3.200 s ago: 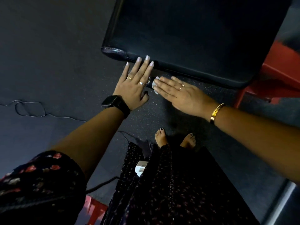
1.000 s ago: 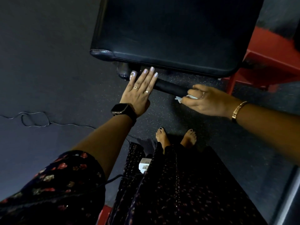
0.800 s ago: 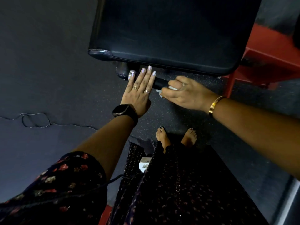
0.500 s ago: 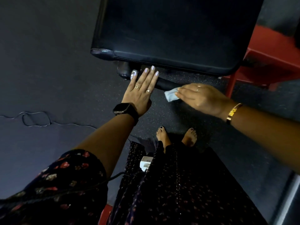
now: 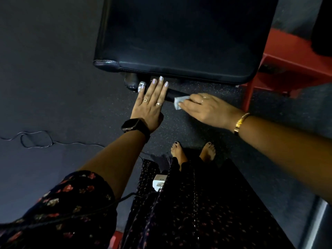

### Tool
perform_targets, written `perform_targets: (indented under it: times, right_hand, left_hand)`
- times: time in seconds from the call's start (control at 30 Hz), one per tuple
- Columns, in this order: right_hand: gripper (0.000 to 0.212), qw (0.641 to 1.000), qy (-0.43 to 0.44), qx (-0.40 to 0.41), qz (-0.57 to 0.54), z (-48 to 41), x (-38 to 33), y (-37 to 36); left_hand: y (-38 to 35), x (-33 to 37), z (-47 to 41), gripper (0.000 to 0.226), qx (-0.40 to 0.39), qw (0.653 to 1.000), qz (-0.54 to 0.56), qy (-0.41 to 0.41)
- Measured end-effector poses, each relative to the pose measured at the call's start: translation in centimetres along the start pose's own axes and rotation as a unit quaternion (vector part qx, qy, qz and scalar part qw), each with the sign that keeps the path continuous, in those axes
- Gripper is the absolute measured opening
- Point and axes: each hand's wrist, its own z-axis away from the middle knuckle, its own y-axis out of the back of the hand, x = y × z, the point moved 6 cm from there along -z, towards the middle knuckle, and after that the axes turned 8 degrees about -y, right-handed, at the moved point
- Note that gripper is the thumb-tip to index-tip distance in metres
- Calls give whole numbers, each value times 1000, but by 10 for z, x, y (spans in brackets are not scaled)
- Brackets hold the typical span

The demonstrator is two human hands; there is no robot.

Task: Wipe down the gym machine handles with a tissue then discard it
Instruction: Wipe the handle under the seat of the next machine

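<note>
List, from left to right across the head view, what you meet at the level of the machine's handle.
loose cable on the floor → handle end → left hand → tissue → right hand → gold bracelet → red frame

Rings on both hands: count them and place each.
3. On the left hand: a hexagon-topped ring and a plain band. On the right hand: one gold ring. Others could be hidden from this angle.

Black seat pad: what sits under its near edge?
A dark handle bar, with the left hand lying flat on it and the right hand pressing a tissue against it. The pad covers how the bar mounts.
</note>
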Motion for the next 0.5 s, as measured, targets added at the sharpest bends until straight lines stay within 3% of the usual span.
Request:
perform_targets:
  times: [0.2, 0.33, 0.5]
  right_hand:
    - [40, 997, 57, -42, 44, 44, 7, 1]
    - [21, 997, 62, 1, 51, 18, -2, 0]
    - [21, 993, 75, -21, 93, -10, -17, -11]
  left_hand:
    - [1, -2, 0, 104, -24, 999, 12, 17]
    - [3, 2, 1, 101, -38, 999, -1, 35]
    - [9, 11, -2, 95, -49, 997, 9, 61]
